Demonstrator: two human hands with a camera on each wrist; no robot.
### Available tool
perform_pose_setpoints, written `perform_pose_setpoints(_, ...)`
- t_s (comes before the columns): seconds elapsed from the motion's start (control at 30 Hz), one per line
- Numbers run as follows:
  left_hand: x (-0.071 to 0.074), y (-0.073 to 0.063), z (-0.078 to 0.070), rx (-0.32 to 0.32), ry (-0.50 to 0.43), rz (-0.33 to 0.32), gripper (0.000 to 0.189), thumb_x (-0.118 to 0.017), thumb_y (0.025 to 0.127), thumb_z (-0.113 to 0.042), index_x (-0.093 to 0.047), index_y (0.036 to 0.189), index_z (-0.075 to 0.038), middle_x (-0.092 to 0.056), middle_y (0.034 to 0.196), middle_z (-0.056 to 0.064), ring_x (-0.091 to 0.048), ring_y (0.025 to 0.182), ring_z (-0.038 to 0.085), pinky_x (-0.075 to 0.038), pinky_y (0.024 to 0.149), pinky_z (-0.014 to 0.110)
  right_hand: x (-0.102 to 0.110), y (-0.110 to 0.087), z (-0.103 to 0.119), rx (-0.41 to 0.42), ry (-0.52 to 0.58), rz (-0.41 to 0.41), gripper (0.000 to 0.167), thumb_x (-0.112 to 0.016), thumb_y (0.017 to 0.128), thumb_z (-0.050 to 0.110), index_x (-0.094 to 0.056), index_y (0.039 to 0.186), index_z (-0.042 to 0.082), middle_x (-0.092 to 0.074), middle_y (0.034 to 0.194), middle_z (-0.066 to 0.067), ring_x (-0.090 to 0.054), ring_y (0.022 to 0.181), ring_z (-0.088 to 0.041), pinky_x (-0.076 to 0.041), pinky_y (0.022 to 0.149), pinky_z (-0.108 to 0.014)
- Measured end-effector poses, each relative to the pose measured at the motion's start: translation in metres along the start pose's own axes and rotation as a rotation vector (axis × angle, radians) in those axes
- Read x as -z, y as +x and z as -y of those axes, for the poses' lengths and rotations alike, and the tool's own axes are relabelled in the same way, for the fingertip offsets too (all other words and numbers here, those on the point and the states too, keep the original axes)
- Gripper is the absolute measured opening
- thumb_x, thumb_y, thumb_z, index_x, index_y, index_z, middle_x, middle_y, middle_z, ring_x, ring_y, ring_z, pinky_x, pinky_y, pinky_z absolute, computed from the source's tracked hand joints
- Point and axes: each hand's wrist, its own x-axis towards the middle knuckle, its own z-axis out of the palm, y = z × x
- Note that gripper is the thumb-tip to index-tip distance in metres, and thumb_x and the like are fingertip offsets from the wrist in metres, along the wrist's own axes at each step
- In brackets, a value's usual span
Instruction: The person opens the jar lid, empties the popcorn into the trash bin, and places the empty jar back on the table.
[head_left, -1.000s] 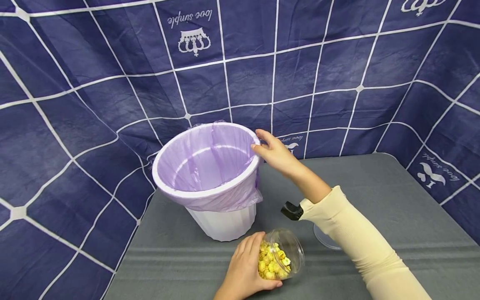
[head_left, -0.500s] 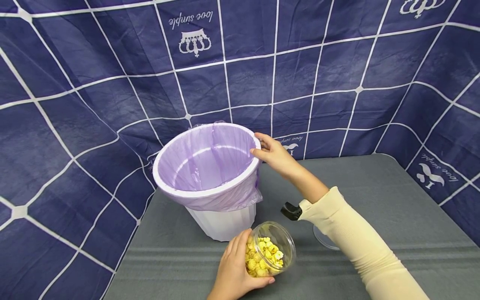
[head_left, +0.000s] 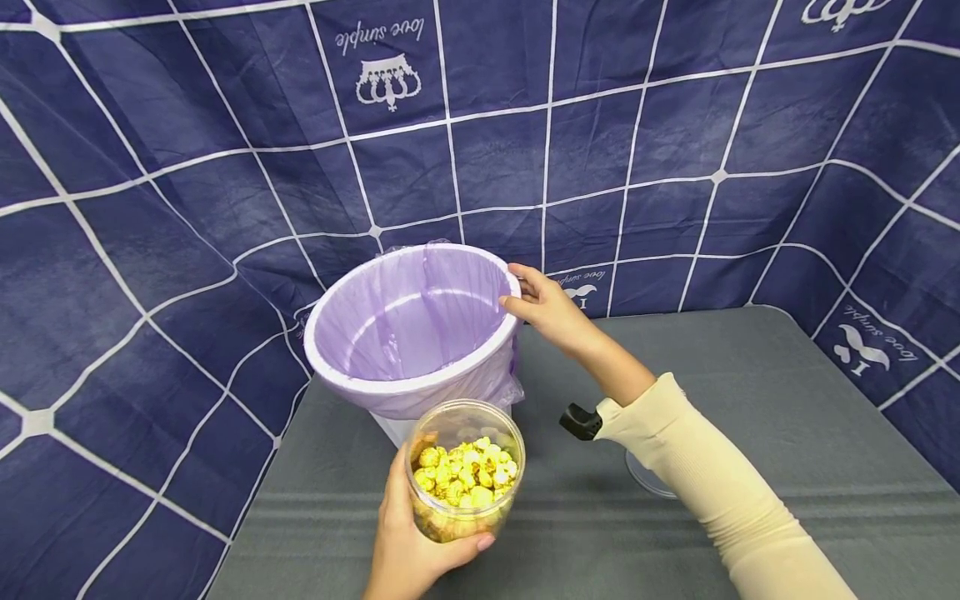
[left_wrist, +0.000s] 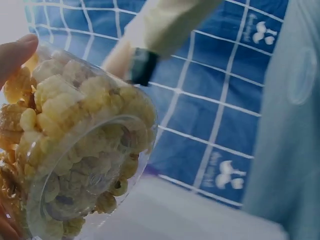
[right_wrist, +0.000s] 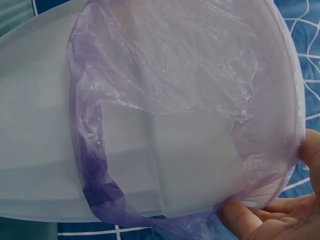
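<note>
In the head view my left hand [head_left: 412, 529] grips a clear plastic jar [head_left: 459, 527] of yellow popcorn [head_left: 468, 475] from its left side. The jar's open mouth faces up, in front of the trash can [head_left: 405, 387]. Through its clear base [left_wrist: 95, 165], the left wrist view shows popcorn filling the lower part. My right hand [head_left: 551, 308] holds the can's right rim, with the thumb at the top edge and the fingers on the outer side. A purple trash bag [head_left: 420, 333] lines the white can and folds over its rim; its loose edge [right_wrist: 100, 195] hangs outside in the right wrist view.
A clear round lid [head_left: 648, 479] lies on the grey tabletop [head_left: 787, 400], partly behind the right sleeve [head_left: 720, 475]. A small black device [head_left: 581, 422] sits at the right wrist. Blue curtains [head_left: 622, 125] with white grid lines enclose the back and sides.
My left hand has lifted the jar and carried it leftward to the front of the trash can, turning its mouth from sideways to upward. My right hand has shifted slightly down along the rim.
</note>
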Motion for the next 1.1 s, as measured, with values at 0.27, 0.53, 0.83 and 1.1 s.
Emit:
perform_pose_setpoints(0.27, 0.035, 0.037, -0.029, -0.214, -0.251, -0.040, 0.103, -0.089, 0.043, -0.011, -0.033, 0.125, 0.016, -0.044, 0.121, 0.028, -0.042, 0.113, 0.025, -0.029, 0.099, 0.025, 0.000, -0.001, 0.000, -0.008, 0.004, -0.003, 0.057, -0.052, 0.087, 0.003, -0.025, 0.136, -0.007, -0.039, 0.130, -0.028, -0.042, 0.118, -0.034, -0.037, 0.095, -0.039)
perform_pose_setpoints(0.53, 0.053, 0.070, -0.049, -0.335, -0.509, -0.153, 0.103, -0.088, 0.045, -0.008, -0.029, 0.126, 0.017, -0.044, 0.122, 0.026, -0.041, 0.108, 0.030, -0.030, 0.096, 0.028, 0.002, -0.001, -0.002, 0.001, 0.031, 0.002, 0.058, -0.052, 0.087, 0.002, -0.023, 0.136, -0.008, -0.038, 0.130, -0.029, -0.039, 0.119, -0.037, -0.037, 0.095, -0.039)
perform_pose_setpoints(0.83, 0.075, 0.113, -0.049, -0.279, -0.127, -0.287, 0.104, -0.089, 0.045, -0.028, -0.036, 0.126, 0.009, -0.047, 0.123, 0.020, -0.042, 0.114, 0.028, -0.031, 0.097, 0.031, 0.000, 0.001, -0.002, -0.006, 0.033, -0.002, 0.058, -0.053, 0.086, 0.003, -0.024, 0.136, -0.007, -0.039, 0.129, -0.028, -0.041, 0.119, -0.034, -0.037, 0.095, -0.038)
perform_pose_setpoints(1.1, 0.087, 0.154, -0.032, -0.264, 0.376, -0.284, 0.104, -0.075, 0.049, -0.059, -0.039, 0.130, -0.004, -0.049, 0.125, 0.009, -0.043, 0.112, 0.030, -0.034, 0.095, 0.042, 0.001, 0.001, -0.003, -0.007, 0.028, -0.004, 0.059, -0.053, 0.087, 0.004, -0.024, 0.137, -0.007, -0.039, 0.130, -0.026, -0.041, 0.118, -0.032, -0.037, 0.095, -0.037)
